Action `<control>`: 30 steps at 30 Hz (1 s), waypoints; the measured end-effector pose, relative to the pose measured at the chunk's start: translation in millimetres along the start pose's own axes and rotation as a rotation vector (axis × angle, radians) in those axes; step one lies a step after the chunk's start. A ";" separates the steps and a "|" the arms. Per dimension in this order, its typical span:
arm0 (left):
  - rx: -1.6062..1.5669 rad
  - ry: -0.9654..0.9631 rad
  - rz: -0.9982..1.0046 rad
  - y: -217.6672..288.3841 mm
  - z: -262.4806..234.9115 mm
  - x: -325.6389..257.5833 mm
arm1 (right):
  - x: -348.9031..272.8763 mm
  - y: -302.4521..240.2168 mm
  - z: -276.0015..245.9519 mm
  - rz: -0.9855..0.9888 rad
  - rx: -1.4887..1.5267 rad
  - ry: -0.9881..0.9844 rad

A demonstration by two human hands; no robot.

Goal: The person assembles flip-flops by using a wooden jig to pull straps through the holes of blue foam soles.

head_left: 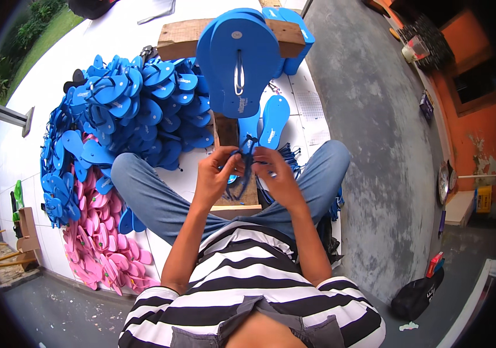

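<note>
On the wooden bench (242, 200), both grips, left hand (216, 174) and right hand (277, 171), pinch a blue strap (246, 168) (sandal heap (126, 110) crowds left).

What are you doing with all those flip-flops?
A person sits on the floor and both hands, left hand and right hand, work a blue strap over a wooden block. Blue soles are stacked just ahead. A heap of blue flip-flops and pink flip-flops lies to the left.
</note>
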State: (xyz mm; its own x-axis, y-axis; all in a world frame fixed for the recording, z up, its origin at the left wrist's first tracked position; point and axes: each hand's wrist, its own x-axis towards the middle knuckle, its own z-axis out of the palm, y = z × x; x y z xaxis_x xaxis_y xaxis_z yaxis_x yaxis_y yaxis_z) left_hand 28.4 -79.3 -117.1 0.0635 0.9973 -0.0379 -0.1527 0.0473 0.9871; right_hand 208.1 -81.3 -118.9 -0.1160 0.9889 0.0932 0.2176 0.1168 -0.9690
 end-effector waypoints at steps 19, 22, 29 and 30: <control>0.240 -0.097 -0.345 57.0 -113.0 -30.9 | 13.6 -12.8 -120.8 0.460 0.510 -0.439; 0.357 -0.366 -0.223 -23.8 -49.0 -29.9 | 24.4 -19.4 -49.5 0.353 0.457 -0.451; 0.690 -0.539 -0.009 -129.6 2.1 -45.6 | 45.4 -24.9 0.2 0.176 0.153 -0.574; 0.648 -0.438 -0.012 -131.6 -0.1 -48.6 | 46.4 -21.7 1.3 0.113 0.118 -0.563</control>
State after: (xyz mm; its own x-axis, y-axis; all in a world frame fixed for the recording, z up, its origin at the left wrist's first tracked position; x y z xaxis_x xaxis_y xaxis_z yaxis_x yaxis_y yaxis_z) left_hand 45.3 -133.9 -245.2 0.4651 0.8774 -0.1178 0.4485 -0.1188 0.8859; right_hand 196.8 -38.1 -93.9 -0.6024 0.7896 -0.1165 0.1531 -0.0289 -0.9878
